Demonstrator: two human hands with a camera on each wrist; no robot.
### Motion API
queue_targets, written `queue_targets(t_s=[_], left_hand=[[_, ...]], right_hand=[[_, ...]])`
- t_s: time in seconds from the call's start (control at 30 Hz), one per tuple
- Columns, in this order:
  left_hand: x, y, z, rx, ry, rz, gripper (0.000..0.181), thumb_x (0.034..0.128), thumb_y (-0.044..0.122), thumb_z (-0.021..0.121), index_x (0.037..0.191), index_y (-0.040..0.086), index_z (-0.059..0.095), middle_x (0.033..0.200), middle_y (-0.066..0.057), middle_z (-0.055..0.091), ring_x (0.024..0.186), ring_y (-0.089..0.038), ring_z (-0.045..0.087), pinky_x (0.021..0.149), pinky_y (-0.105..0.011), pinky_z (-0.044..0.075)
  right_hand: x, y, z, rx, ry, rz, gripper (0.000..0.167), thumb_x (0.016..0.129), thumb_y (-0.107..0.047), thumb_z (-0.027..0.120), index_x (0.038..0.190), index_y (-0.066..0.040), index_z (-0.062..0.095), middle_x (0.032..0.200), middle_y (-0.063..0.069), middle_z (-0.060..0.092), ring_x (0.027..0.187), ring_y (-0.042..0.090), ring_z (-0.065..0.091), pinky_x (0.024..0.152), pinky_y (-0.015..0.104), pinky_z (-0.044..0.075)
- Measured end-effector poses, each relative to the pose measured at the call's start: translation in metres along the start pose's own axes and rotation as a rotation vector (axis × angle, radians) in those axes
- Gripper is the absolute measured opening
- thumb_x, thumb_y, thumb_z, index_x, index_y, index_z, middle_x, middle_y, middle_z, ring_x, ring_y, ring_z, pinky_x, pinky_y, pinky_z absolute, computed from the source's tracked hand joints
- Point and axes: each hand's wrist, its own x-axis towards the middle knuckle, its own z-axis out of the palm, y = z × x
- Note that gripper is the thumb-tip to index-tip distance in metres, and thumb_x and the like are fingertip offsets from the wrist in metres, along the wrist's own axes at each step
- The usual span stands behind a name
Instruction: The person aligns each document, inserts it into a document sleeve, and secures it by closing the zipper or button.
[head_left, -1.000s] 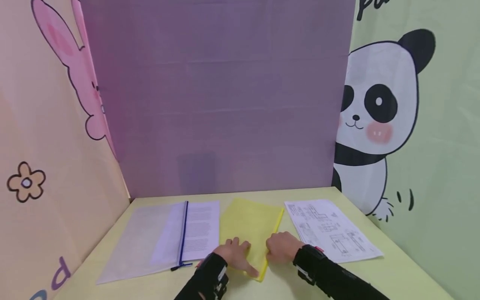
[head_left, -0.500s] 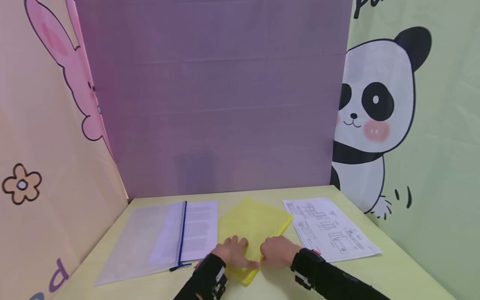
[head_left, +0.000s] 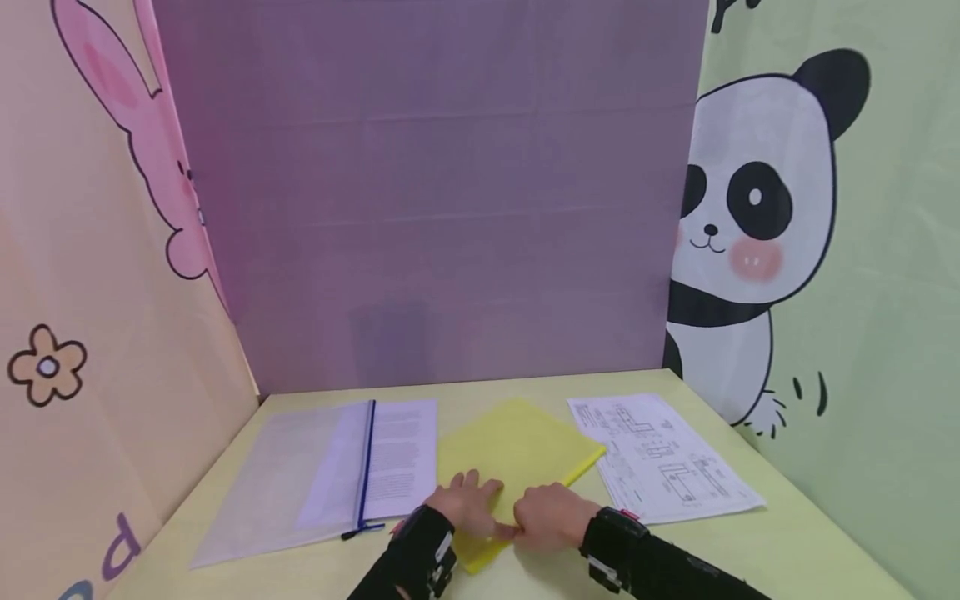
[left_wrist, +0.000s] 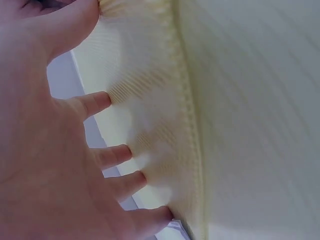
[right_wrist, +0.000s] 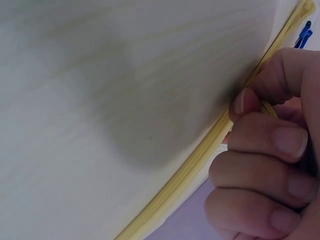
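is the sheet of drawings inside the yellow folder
No, the sheet lies out on the table, to the right of the yellow folder.

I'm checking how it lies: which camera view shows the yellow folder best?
The head view: it shows most of the yellow folder, only its near part being covered. The left wrist view shows just a section touched by the left hand; the right wrist view, mainly its yellow edge, pinched by the right hand.
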Motion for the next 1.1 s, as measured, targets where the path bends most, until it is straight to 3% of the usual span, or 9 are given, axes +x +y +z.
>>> queue_targets(t_s=[0.47,0.7,1.1], left_hand=[[-0.003,0.004,-0.001,0.026,-0.013,-0.008,0.083,0.0815,0.071,0.068,0.146,0.021,0.052,0.15,-0.018,0.045,0.14,-0.043,0.039,0.108,-0.064,0.037],[-0.003,0.003,0.0,0.026,-0.01,-0.003,0.085,0.0819,0.071,0.067,0.148,0.021,0.05,0.152,-0.019,0.043,0.141,-0.044,0.038,0.108,-0.066,0.035],[-0.001,0.002,0.0,0.023,-0.019,-0.007,0.086,0.0822,0.072,0.067,0.149,0.021,0.049,0.153,-0.019,0.042,0.142,-0.045,0.037,0.11,-0.066,0.033]], right_hand=[[-0.002,0.002,-0.001,0.048,0.002,0.022,0.034,0.097,-0.048,0.063,0.077,-0.02,0.067,0.064,-0.006,0.051,0.056,0.012,0.047,0.054,0.028,0.037],[-0.005,0.007,-0.003,-0.02,0.043,0.012,0.039,0.095,-0.05,0.064,0.073,-0.019,0.06,0.066,-0.005,0.05,0.058,0.012,0.045,0.055,0.029,0.037],[-0.003,0.011,0.002,-0.055,0.079,-0.002,0.032,0.093,-0.04,0.066,0.07,-0.019,0.057,0.065,-0.005,0.048,0.056,0.012,0.044,0.054,0.029,0.037]])
